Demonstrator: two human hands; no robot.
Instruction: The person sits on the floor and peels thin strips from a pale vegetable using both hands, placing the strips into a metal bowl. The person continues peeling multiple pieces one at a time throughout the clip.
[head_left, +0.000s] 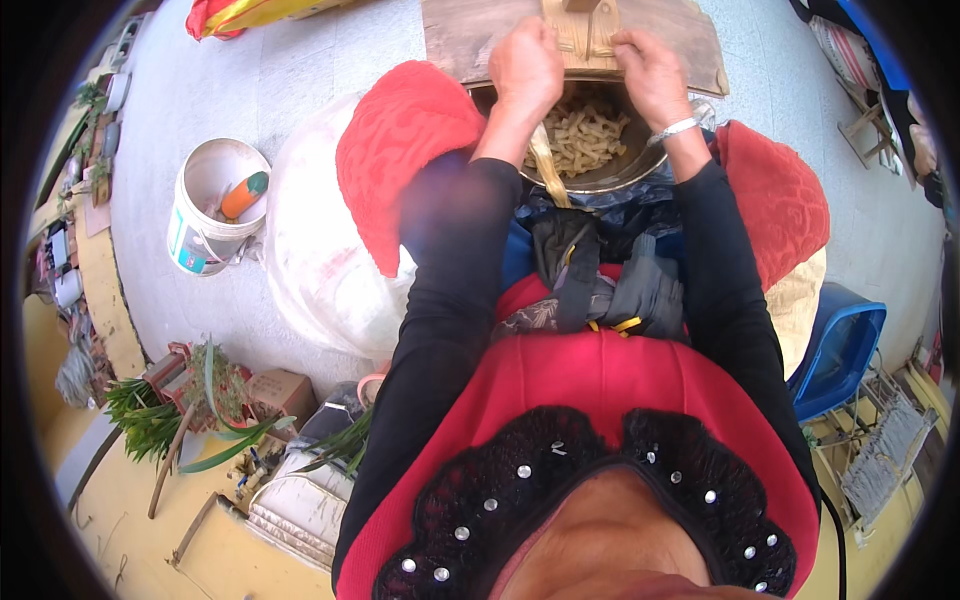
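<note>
A wooden board (480, 37) lies across the far side of a metal bowl (637, 169). On it a narrow upright strip, perhaps a blade (590, 36), stands on a lighter wooden block (555, 11). My left hand (529, 67) is closed at the left of this strip, with a small pale piece (564, 46) at its fingertips. To the right, my right hand (654, 79) pinches another pale piece (602, 52). Short cut pale pieces (585, 135) fill part of the bowl below my hands. A long pale strip (553, 176) hangs over the near rim beside my left wrist.
Red cloths (405, 150) cover both knees. At left stands a white bucket (221, 172) holding an orange and green object (245, 196). A blue plastic tub (840, 352) is at right. Potted plants (139, 420) and a cardboard box (281, 394) are at lower left.
</note>
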